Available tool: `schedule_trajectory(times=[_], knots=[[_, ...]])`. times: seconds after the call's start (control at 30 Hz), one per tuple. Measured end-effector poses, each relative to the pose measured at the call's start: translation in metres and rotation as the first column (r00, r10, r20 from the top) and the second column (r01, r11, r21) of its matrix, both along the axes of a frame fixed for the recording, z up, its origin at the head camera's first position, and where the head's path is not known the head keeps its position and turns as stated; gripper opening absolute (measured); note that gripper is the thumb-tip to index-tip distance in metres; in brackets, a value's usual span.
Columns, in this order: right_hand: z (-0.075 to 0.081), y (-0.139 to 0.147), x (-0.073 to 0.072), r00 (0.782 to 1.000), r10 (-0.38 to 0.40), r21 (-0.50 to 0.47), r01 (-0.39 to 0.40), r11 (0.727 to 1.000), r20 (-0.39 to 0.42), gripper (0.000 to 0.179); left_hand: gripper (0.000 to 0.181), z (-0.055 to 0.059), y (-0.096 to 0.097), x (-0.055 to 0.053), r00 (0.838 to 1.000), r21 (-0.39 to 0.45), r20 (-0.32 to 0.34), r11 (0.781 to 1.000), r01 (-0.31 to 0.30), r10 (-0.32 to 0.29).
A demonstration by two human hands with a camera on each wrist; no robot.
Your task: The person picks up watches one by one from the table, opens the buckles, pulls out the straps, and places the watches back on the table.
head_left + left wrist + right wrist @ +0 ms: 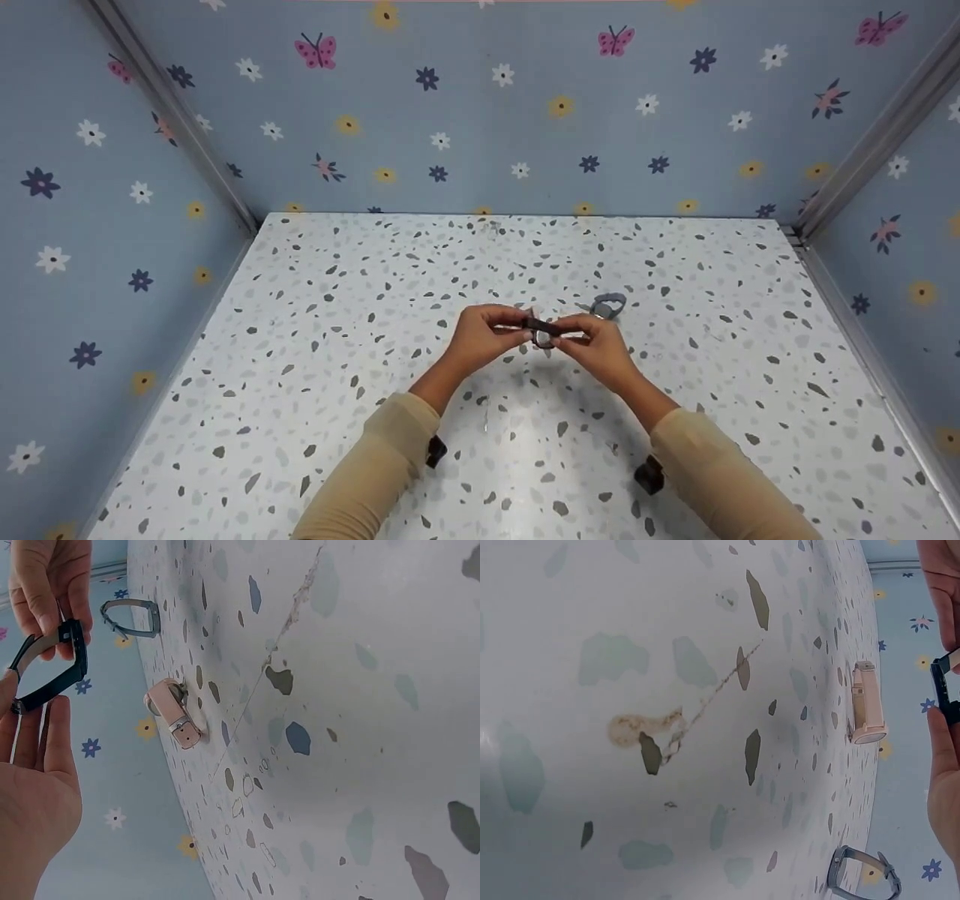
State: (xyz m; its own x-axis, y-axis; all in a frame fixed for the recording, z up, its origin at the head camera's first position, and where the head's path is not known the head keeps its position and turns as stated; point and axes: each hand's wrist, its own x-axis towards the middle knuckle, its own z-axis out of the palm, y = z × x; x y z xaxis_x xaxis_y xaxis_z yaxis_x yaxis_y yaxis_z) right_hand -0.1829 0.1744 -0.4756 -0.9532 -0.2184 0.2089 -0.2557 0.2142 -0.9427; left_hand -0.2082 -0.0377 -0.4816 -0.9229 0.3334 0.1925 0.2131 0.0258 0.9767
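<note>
Both hands hold a dark-strapped wristwatch [542,326] between them, lifted above the table. My left hand [480,337] pinches one side of it between thumb and fingers. From the other side, my right hand [598,349] pinches the strap the same way. The dark watch [71,677] forms a curved loop in the left wrist view, its inner side pale. Beyond the hands, a pink watch [868,706] lies on the table, largely hidden by the hands in the head view. Just past the right hand sits a grey-blue watch [609,304], its strap looped.
The white speckled table [337,300] runs back to a blue flowered panel [480,90]. Similar panels with metal corner posts stand at left and right. Dark camera units [649,475] show under both sleeves.
</note>
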Motion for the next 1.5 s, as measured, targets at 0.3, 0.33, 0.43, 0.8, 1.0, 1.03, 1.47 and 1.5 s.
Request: schedule_trajectory(times=[0.3,0.33,0.43,0.8,1.0,1.03,1.47,1.5], knots=[[-0.004,0.002,-0.003,0.999,0.013,0.075,-0.011,0.997,-0.031,0.02,0.021,0.002,-0.002,0.001,0.993,-0.15,-0.12,0.988,-0.023,0.005],[-0.007,0.004,-0.005,0.999,0.015,0.075,-0.013,0.997,-0.032,0.02,0.02,0.002,-0.002,0.001,0.992,-0.168,-0.125,0.986,-0.026,0.005],[-0.019,0.008,-0.011,0.999,0.023,0.06,-0.021,0.998,-0.032,0.02,0.019,0.002,-0.002,0.001,0.992,-0.204,-0.13,0.979,-0.026,0.0],[-0.022,0.015,-0.013,0.987,0.093,0.151,-0.073,0.986,-0.133,0.018,0.017,0.001,-0.002,0.007,0.996,-0.162,-0.091,0.987,-0.01,-0.005],[-0.022,0.014,-0.015,0.978,0.107,0.178,-0.074,0.981,-0.178,0.018,0.018,0.001,-0.002,0.006,0.994,-0.156,-0.105,0.988,-0.011,-0.006],[-0.022,0.014,-0.015,0.977,0.109,0.177,-0.076,0.981,-0.183,0.019,0.018,0.001,-0.002,0.006,0.994,-0.155,-0.106,0.988,-0.012,-0.005],[-0.024,0.016,-0.015,0.98,0.118,0.196,-0.086,0.977,-0.162,0.017,0.019,0.001,-0.003,0.006,0.996,-0.112,-0.089,0.994,0.006,-0.017],[-0.024,0.016,-0.015,0.98,0.118,0.195,-0.085,0.977,-0.162,0.017,0.019,0.001,-0.003,0.006,0.996,-0.113,-0.091,0.994,0.006,-0.016]])
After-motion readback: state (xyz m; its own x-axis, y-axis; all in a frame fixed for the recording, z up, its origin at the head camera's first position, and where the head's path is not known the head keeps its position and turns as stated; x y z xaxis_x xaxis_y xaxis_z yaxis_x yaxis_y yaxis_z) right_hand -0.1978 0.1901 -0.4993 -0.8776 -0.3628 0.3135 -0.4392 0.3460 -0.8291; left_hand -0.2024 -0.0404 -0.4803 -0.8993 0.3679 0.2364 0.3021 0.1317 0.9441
